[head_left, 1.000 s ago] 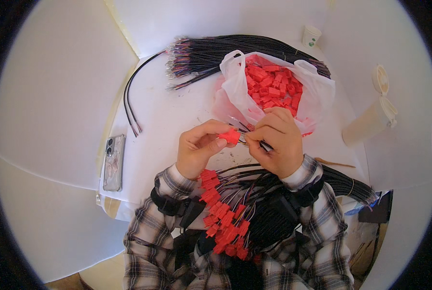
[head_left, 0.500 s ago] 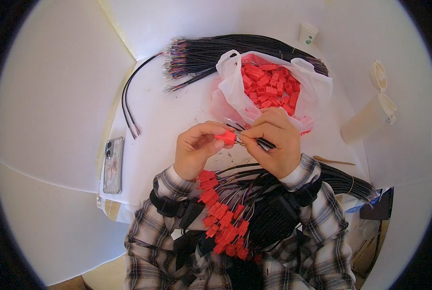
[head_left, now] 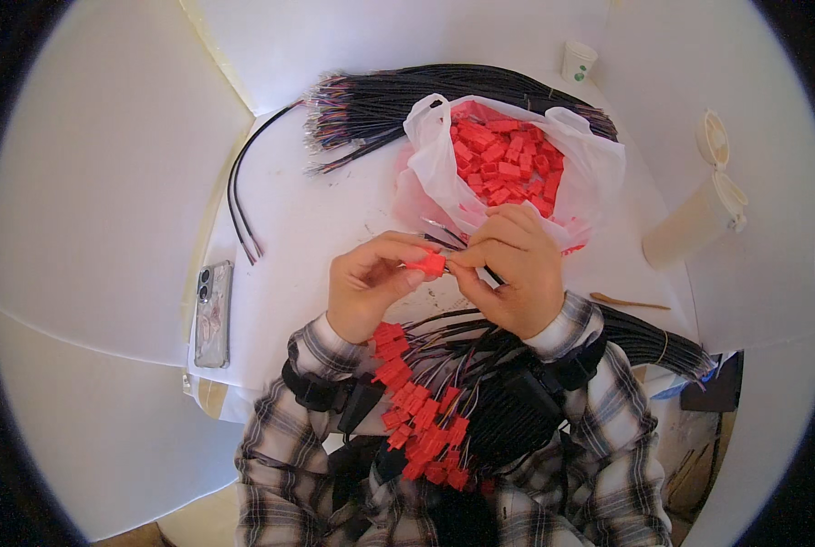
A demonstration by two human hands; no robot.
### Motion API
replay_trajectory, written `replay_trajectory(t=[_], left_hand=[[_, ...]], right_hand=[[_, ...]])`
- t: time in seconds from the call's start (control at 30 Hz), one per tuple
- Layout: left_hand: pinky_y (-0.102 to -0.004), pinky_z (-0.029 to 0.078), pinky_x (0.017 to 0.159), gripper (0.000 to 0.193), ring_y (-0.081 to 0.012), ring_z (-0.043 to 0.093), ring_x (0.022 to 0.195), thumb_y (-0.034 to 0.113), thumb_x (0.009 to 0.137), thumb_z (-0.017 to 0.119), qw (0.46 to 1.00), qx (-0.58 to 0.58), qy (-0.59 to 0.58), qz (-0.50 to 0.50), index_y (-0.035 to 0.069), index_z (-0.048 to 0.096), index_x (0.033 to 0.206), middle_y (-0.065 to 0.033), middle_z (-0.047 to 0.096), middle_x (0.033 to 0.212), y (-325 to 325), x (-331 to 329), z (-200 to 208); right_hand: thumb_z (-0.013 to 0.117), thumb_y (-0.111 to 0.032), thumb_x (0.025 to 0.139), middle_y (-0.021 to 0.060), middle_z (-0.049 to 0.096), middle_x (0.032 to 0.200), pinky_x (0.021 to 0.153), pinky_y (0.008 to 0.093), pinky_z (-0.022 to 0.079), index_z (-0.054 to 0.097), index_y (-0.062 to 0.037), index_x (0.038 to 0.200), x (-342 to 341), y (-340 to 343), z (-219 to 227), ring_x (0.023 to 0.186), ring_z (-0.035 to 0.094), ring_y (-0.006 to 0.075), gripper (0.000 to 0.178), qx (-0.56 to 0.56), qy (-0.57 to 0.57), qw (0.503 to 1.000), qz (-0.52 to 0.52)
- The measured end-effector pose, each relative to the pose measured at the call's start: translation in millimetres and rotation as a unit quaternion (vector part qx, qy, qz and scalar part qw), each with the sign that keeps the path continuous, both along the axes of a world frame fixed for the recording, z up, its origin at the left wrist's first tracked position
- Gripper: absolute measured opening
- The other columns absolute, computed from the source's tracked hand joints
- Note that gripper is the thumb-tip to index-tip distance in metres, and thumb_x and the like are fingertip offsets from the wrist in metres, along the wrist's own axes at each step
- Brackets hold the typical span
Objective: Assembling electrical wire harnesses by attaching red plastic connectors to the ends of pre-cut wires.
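Observation:
Between the thumb and fingers of my left hand is a red plastic connector housing. My right hand pinches a thin wire close against the housing's right end; how deep the wire sits is hidden by the fingertips. Black cable runs from under my right hand. Below my hands, a bundle of black cables lies over my lap and the table's near edge. Several red connector housings are fitted on its wire ends. Beyond my hands, a white plastic bag stands open, full of loose red housings.
A large bundle of black cables with bare colored ends lies at the back, a few strands bending left. A phone lies at the left edge. To the right are a beige lidded container, a paper cup and a thin brown stick.
My right fingertips have moved slightly left, closer to the red housing, and the gap of visible wire between them has shrunk. My left hand holds nearly the same place.

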State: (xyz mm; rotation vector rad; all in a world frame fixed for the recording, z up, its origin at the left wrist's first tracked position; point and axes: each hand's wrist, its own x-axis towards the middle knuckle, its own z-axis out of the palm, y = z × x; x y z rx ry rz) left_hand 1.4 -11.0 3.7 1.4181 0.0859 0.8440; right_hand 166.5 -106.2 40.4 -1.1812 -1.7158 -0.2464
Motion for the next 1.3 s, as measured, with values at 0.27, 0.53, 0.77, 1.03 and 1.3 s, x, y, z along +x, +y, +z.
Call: replay_trajectory(t=[0.27,0.53,0.77,1.03,1.3], left_hand=[[-0.0336,0.048,0.08,0.023,-0.0205,0.058,0.09,-0.001,0.079,0.057,0.996,-0.085,0.001,0.013,-0.002,0.052,0.102,-0.0154,0.058,0.101,-3,0,4],[-0.0349,0.046,0.084,0.026,-0.0207,0.057,0.094,-0.004,0.078,0.058,0.997,-0.066,-0.006,0.027,-0.003,0.051,0.104,-0.0158,0.058,0.101,-1,-2,0],[-0.0355,0.048,0.082,0.027,-0.0228,0.059,0.091,-0.003,0.076,0.061,0.997,-0.055,0.007,0.049,-0.001,0.053,0.102,-0.0184,0.059,0.1,-3,-1,0],[-0.0341,0.046,0.086,0.029,-0.0208,0.057,0.096,-0.006,0.079,0.057,0.999,-0.04,0.014,0.025,-0.004,0.05,0.107,-0.0171,0.057,0.105,-1,-2,-1],[-0.0358,0.05,0.079,0.027,-0.0224,0.059,0.089,0.001,0.077,0.061,0.997,-0.053,0.009,0.055,-0.002,0.051,0.102,-0.0189,0.059,0.101,-4,0,2]], right_hand=[[0.064,-0.005,0.061,0.0059,0.055,0.07,0.068,0.035,0.039,0.059,-0.0076,0.069,0,-1,-3,0.07,0.053,0.0257,0.01,-0.072,0.119,0.99,0.003],[0.065,-0.005,0.059,0.0039,0.054,0.069,0.07,0.035,0.039,0.058,-0.0087,0.067,1,1,-3,0.073,0.052,0.0244,0.011,-0.048,0.064,0.997,0.003],[0.064,-0.004,0.059,0.0032,0.054,0.069,0.071,0.035,0.039,0.057,-0.0085,0.066,0,1,-3,0.072,0.052,0.024,0.011,-0.038,0.057,0.998,0.0],[0.065,-0.004,0.063,0.0048,0.055,0.069,0.067,0.0316,0.04,0.059,-0.0076,0.069,2,2,-5,0.068,0.052,0.0219,0.009,-0.031,0.049,0.998,0.008],[0.066,-0.009,0.074,0.0031,0.056,0.071,0.059,0.0222,0.039,0.061,-0.0001,0.075,8,6,-17,0.064,0.049,0.0083,0.01,-0.161,0.395,0.903,0.045]])
